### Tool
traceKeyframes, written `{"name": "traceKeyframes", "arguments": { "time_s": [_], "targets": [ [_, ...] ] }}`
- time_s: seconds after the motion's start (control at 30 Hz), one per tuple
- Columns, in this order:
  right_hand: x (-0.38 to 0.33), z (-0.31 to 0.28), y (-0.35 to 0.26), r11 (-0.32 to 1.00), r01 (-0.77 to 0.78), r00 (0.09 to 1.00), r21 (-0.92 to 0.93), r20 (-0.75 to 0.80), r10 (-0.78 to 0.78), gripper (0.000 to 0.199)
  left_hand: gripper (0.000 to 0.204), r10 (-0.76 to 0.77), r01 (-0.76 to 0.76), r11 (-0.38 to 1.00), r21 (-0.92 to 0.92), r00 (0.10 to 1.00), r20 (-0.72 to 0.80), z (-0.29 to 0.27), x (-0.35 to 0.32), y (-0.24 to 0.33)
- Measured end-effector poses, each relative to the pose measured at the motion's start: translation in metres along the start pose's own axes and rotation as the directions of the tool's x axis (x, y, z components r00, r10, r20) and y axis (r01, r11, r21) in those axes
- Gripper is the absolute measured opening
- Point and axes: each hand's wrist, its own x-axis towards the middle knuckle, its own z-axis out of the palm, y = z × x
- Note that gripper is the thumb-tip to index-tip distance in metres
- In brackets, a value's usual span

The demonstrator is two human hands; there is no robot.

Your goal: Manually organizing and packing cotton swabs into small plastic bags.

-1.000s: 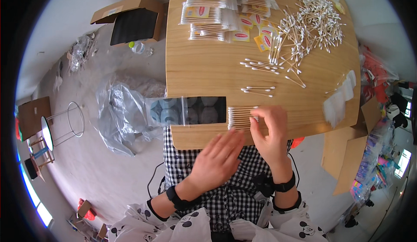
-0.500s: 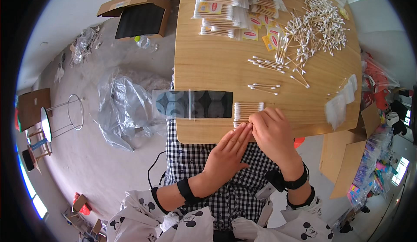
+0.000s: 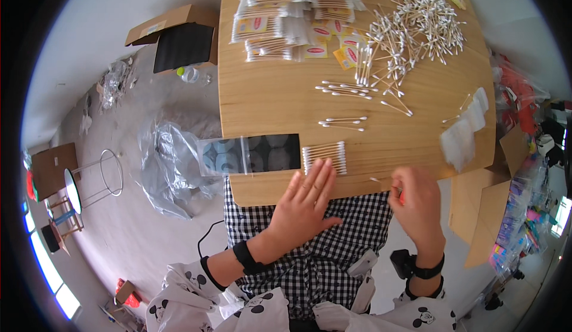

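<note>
1. Cotton swabs (image 3: 332, 151) lay side by side in a neat row near the front edge of the table (image 3: 268, 103), sticks running left to right.
2. The left hand (image 3: 302, 213) rested flat at the row's near side, its fingers straight and close together over the nearest swabs, thumb spread away.
3. The right hand (image 3: 418, 201) was past the row's right end, its fingers clamped on a single swab (image 3: 374, 179) whose white tip poked out leftward.
4. Just left of the row, a zip pouch (image 3: 271, 153), part clear and part dark, overhung the table's left edge.
5. Three swabs (image 3: 344, 119) lay loosely behind the row, with a larger bunch (image 3: 344, 89) beyond them.
6. Well to the right, translucent bags (image 3: 457, 146) lay fanned near the table's edge.
7. Farther back were yellow-and-white cards (image 3: 345, 57), a big heap of loose swabs (image 3: 417, 28) on the right and stacked, filled packets (image 3: 262, 25) on the left.
</note>
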Motion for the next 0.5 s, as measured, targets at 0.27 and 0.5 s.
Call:
{"name": "traceKeyframes", "arguments": {
  "time_s": [0.27, 0.5],
  "targets": [
    [-0.091, -0.009, 0.083, 0.883, -0.452, 0.89, -0.126, 0.006, 0.456, 0.029, 0.063, 0.0, 0.017, 0.995, 0.1, 0.986, -0.164, -0.021, 0.074, -0.026],
    [-0.068, 0.009, 0.048, 0.925, -0.345, 0.915, 0.162, -0.16, 0.369, 0.036, 0.048, 0.025, -0.006, 0.994, 0.112, 0.985, -0.17, -0.037, 0.067, -0.025]
  ]
}}
